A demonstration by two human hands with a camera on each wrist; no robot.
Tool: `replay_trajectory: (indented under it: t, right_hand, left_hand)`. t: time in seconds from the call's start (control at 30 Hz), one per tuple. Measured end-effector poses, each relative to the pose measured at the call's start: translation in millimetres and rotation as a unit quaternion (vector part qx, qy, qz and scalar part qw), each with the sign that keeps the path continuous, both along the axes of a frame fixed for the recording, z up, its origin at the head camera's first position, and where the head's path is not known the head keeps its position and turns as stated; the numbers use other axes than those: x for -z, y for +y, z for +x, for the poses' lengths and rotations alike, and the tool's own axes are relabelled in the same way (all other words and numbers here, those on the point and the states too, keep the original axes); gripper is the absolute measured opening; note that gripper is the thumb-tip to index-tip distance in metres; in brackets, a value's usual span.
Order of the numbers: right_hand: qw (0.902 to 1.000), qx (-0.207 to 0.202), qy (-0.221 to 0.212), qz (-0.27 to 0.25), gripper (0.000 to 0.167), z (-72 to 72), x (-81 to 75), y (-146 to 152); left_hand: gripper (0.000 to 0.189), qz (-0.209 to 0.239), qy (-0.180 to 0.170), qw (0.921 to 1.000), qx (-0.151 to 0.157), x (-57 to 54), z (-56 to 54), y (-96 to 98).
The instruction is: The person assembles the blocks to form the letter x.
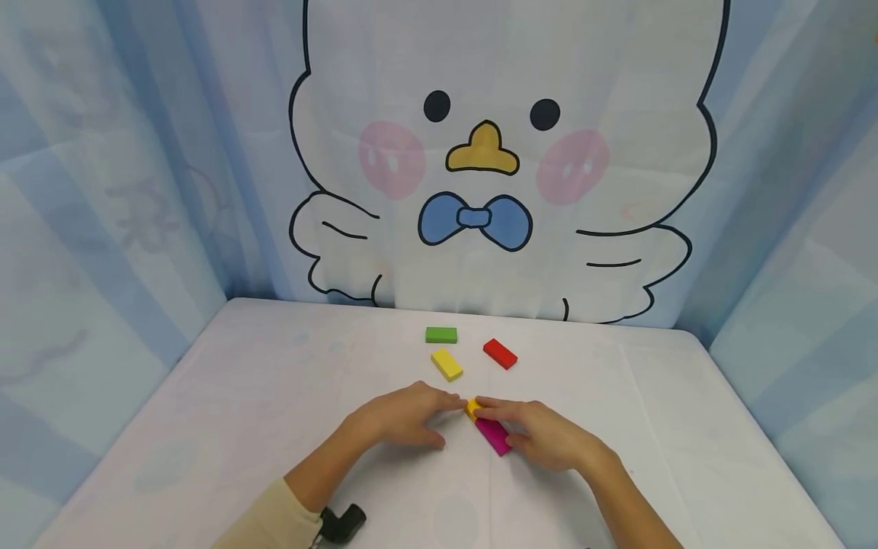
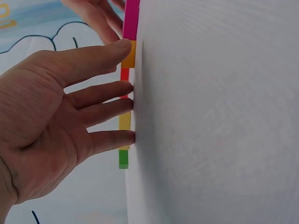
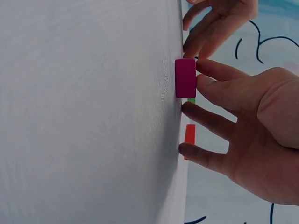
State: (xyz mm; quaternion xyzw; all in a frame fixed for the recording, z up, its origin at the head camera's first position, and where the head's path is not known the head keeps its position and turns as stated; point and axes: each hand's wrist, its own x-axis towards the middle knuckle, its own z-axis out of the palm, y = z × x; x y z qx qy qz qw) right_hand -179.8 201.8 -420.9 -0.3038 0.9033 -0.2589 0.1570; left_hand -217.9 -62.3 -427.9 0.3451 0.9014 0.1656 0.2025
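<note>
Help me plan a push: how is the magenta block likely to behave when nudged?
The magenta block would likely slide, not roll, given its flat faces. Tipping seems unlikely, since it lies low and lengthwise on the white table. Pushed forward, it may shove the orange block, which appears to touch its far end.

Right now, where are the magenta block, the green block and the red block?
Magenta block (image 1: pixel 491 437): head view, middle of its visible top face.
Green block (image 1: pixel 441 334): head view, middle of its top face.
Red block (image 1: pixel 500 353): head view, middle of its top face.
</note>
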Motion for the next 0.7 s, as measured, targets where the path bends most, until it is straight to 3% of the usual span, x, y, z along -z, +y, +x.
replay_trajectory:
  t: [0.33,0.53,0.7]
  right_hand:
    - [1.0000,0.001,0.008,0.001,0.060,1.1,1.3,1.5]
    - [1.0000,0.001,0.006,0.002,0.061,0.2,2.0,0.0]
    - [0.9999,0.000,0.008,0.014,0.061,-1.3,-0.2,-0.8]
  left_hand:
    - [0.064,0.011,0.006,0.9998,0.012,0.8,-2.4,-0.6]
    - [0.057,0.006,0.012,0.9998,-0.016,-4.4,-10.3,-8.0]
    - [0.052,0.013,0.043,0.9981,-0.043,-9.0,-25.0,-13.6]
